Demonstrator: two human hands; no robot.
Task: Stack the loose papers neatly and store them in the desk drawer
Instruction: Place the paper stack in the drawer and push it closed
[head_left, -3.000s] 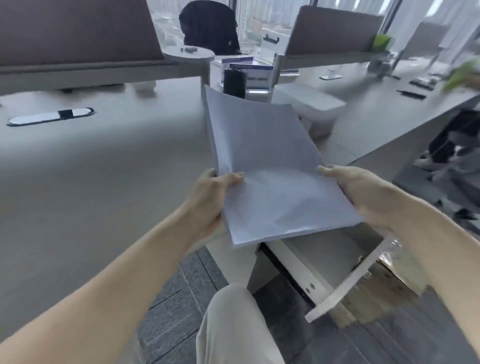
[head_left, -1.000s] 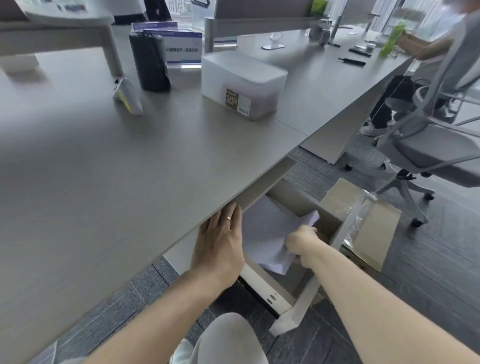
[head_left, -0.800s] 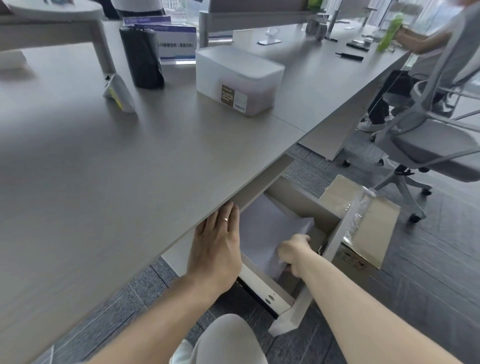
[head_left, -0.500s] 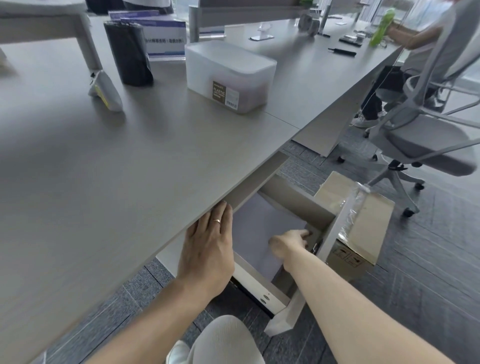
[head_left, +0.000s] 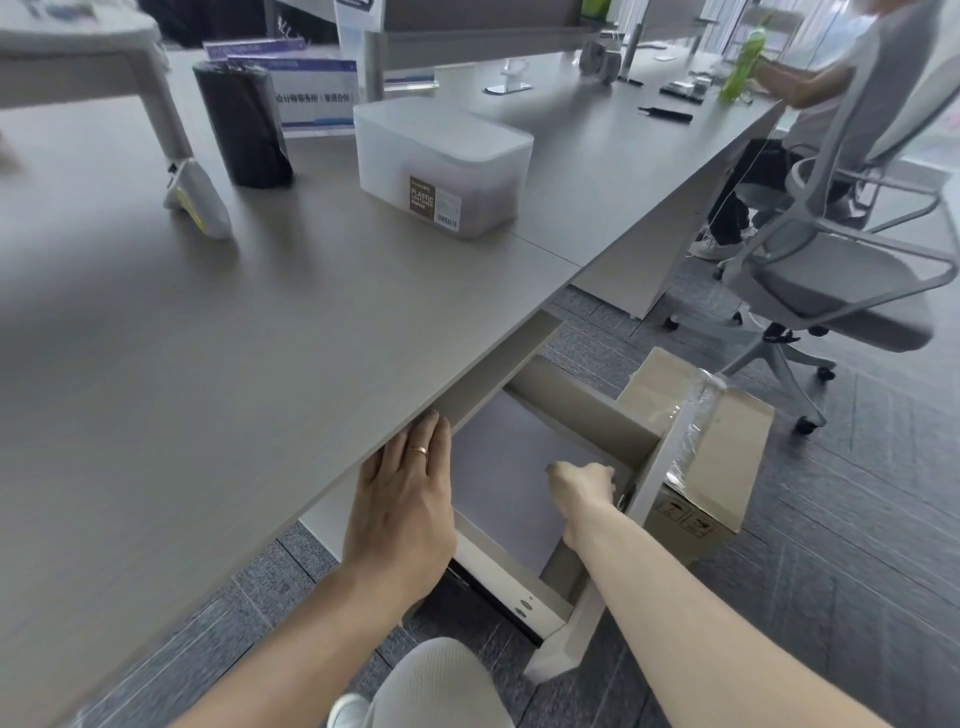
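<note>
The stack of white papers (head_left: 506, 483) lies flat inside the open desk drawer (head_left: 582, 415), which is pulled out from under the grey desk (head_left: 249, 374). My right hand (head_left: 584, 491) is down in the drawer, fingers curled at the right edge of the stack; whether it still grips the sheets I cannot tell. My left hand (head_left: 402, 499) rests flat, fingers together, on the desk's front edge just left of the drawer, holding nothing.
On the desk stand a frosted plastic box (head_left: 441, 166), a black cylinder (head_left: 241, 130) and a small white device (head_left: 197, 200). A taped cardboard box (head_left: 722, 452) sits on the floor right of the drawer. An office chair (head_left: 841, 270) and a seated person are at the right.
The papers went from being held above the desk into the drawer. Over the last second my right hand pressed them down flat; my left hand stayed on the desk edge.
</note>
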